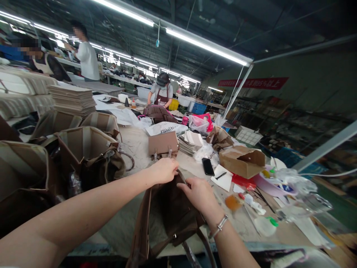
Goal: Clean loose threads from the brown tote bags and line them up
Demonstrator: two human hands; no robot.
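Note:
A dark brown handbag (170, 212) stands open-topped at the near edge of the worktable, its handles hanging toward me. My left hand (164, 170) is closed on the far part of the bag's rim, thumb and fingers pinched together. On the rim's right side, my right hand (199, 193) grips the edge between thumb and fingers; a silver bracelet circles that wrist. Just beyond my hands sits a tan-brown bag panel or flap (164, 143). The inside of the handbag is dark, and its far side is partly hidden by my hands.
Several unfinished bags (89, 149) crowd the left, before a stack of boards (72, 99). To the right lie a phone (208, 166), a pen (221, 175), a cardboard box (242, 160), a purple basin (272, 186) and a green-capped bottle (266, 226). A co-worker (161, 93) works across the table.

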